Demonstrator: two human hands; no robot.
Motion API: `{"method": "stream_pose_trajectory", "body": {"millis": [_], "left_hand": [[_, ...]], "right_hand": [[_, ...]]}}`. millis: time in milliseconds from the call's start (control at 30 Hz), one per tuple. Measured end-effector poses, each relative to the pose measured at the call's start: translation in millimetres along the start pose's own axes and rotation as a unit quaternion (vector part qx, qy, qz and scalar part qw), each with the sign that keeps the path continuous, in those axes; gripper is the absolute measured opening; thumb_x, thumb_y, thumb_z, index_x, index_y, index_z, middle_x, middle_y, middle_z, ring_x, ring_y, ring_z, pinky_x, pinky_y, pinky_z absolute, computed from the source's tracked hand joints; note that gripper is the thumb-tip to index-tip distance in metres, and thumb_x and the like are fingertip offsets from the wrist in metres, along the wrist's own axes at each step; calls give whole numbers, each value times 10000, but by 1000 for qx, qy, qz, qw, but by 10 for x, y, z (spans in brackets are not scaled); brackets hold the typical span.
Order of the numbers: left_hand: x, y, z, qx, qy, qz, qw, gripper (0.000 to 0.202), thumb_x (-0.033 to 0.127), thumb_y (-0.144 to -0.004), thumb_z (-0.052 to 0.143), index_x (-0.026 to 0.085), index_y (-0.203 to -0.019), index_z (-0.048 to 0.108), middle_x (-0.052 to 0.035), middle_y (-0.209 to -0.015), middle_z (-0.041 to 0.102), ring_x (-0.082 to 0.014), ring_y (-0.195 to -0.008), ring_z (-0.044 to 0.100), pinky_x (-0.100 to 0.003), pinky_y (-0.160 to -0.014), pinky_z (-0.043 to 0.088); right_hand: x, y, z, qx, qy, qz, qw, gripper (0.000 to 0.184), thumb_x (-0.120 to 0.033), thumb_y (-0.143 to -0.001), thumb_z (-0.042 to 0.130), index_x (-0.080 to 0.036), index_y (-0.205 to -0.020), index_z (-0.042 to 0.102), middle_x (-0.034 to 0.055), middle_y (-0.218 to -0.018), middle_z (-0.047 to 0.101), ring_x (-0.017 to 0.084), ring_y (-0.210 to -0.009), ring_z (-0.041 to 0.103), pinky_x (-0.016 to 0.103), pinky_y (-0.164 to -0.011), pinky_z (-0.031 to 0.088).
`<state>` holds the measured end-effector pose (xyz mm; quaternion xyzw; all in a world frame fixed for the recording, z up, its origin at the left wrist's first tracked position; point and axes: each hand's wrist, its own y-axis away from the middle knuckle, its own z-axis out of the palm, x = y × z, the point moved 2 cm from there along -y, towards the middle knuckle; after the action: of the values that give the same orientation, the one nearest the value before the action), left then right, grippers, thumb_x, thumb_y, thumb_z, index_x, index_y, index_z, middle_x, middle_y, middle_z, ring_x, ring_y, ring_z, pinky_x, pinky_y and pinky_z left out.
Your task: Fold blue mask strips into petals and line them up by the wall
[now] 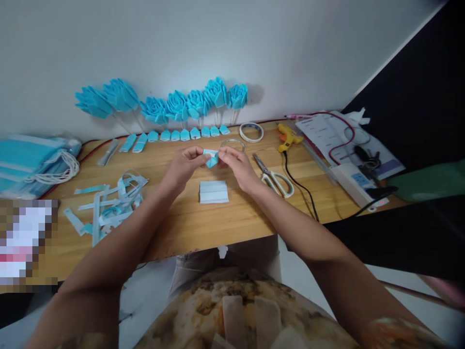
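Note:
Between both hands, a little above the table, is a small folded piece of blue mask fabric (211,159) with a point at its lower end. My left hand (187,165) pinches its left side between thumb and fingers. On the right side, my right hand (236,165) grips it the same way. Flat on the table just below lies a pale blue pleated rectangle (213,192) of the same fabric. Behind the hands runs a row of small folded blue pieces (185,134). Blue fabric flowers (177,105) on sticks lean against the wall.
Scissors (276,179), a yellow glue gun (288,137) with a black cord and a tape roll (251,132) lie to the right. Cut strips (116,203) and a stack of blue masks (22,162) are at left. A power strip (358,184) sits at the right edge.

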<state>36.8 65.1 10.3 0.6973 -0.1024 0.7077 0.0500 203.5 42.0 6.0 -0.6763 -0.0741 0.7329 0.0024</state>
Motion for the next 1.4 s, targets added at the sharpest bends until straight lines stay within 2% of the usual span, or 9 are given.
{"method": "stream_pose_trajectory", "body": {"millis": [233,400,700,867,933,1000,1167,1267,1400], "left_hand": [[9,38,30,-12,18,4,1000,251,378,-699,852,185,-678,693,6,-667,653,-127,-660,560,-270,-698,442],[-65,2,-27,-40,54,-14,998,221,385,-751,828,190,-709,731,-5,-714,683,-131,-689,595,-277,-756,471],[-92,-35,-67,-35,43,-7,998,234,382,-735,852,186,-709,727,-5,-706,670,-125,-680,586,-262,-722,470],[-136,-92,-73,-30,81,-32,996,380,570,-854,697,197,-793,726,-46,-747,679,-162,-688,607,-304,-692,491],[-92,-87,-94,15,45,16,999,373,561,-891,648,203,-819,723,-44,-763,678,-167,-705,607,-315,-707,489],[-8,-51,-105,66,-56,102,991,272,460,-886,680,207,-789,711,-27,-752,667,-165,-721,592,-316,-730,473],[132,63,-18,86,-300,286,906,139,247,-870,688,219,-734,695,-18,-752,677,-182,-752,581,-357,-784,449],[99,75,22,78,-335,317,884,89,213,-880,694,229,-798,725,-20,-775,684,-189,-763,587,-370,-799,448],[63,75,32,78,-336,291,892,58,232,-875,717,254,-838,756,-23,-759,660,-209,-794,579,-383,-823,446]], "right_hand": [[8,-21,-9,6,65,-36,997,256,-426,-767,653,-213,-694,532,-58,-647,420,104,-644,379,273,-620,296],[25,-33,-30,2,56,-44,997,263,-419,-767,662,-211,-687,523,-55,-661,430,105,-653,385,274,-636,297],[26,-54,-51,-8,42,-28,999,240,-435,-775,689,-203,-752,631,-37,-720,540,120,-705,467,277,-703,369],[33,-76,-85,37,49,-49,997,213,-412,-774,678,-205,-751,630,-29,-726,574,128,-713,505,283,-714,398],[37,-77,-99,50,66,-56,995,213,-413,-777,672,-205,-747,635,-24,-729,592,129,-712,515,285,-708,400],[39,-69,-100,55,91,-63,992,217,-415,-787,665,-202,-755,646,-21,-728,605,128,-700,519,286,-695,397],[28,-33,-64,59,137,-85,985,202,-398,-802,654,-199,-765,661,-19,-698,621,125,-659,529,281,-663,411],[14,-16,-41,59,155,-102,981,188,-379,-809,650,-199,-759,663,-15,-698,636,127,-657,543,279,-667,427],[-9,1,-21,59,170,-113,977,172,-363,-814,650,-200,-764,672,-6,-715,661,135,-675,567,282,-689,451]]}}
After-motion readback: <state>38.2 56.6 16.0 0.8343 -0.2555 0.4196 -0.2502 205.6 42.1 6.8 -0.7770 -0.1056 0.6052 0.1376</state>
